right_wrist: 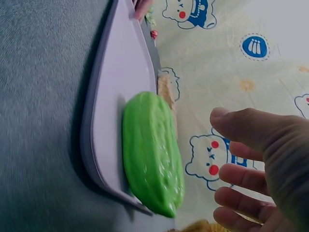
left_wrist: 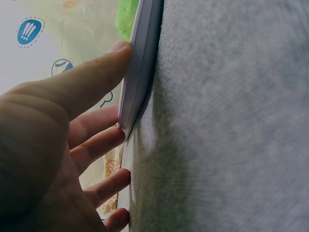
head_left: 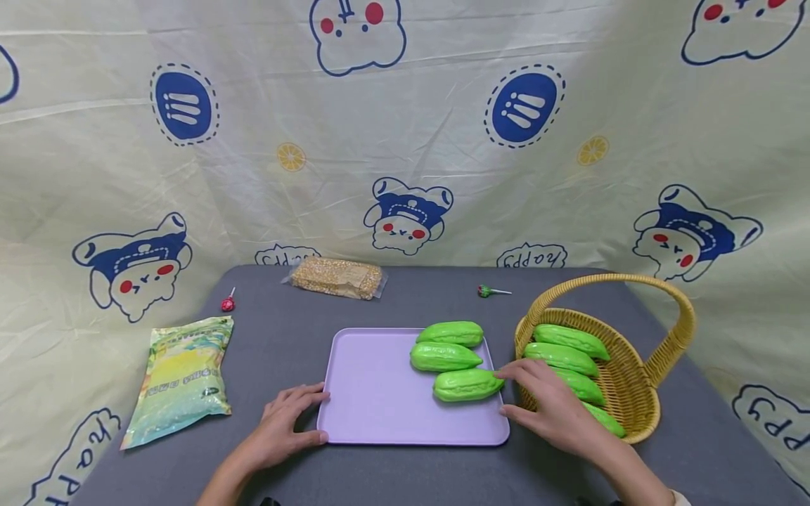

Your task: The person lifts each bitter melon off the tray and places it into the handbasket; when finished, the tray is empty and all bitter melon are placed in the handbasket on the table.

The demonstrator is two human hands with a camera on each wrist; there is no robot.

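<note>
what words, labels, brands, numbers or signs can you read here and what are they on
"happy": backdrop cloth, upside down in bubbles, more than once.
Printing on the plump bag: too blurred to read.
Grain packet: no readable text.
Red lollipop, green lollipop: too small.

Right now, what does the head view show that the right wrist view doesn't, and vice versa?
Only the head view shows four green gourds in the basket, two farther gourds on the tray and the green lollipop.
Only the right wrist view shows a gap between the right hand and the nearest gourd.
Both show that hand, that gourd, the tray and the red lollipop.
</note>
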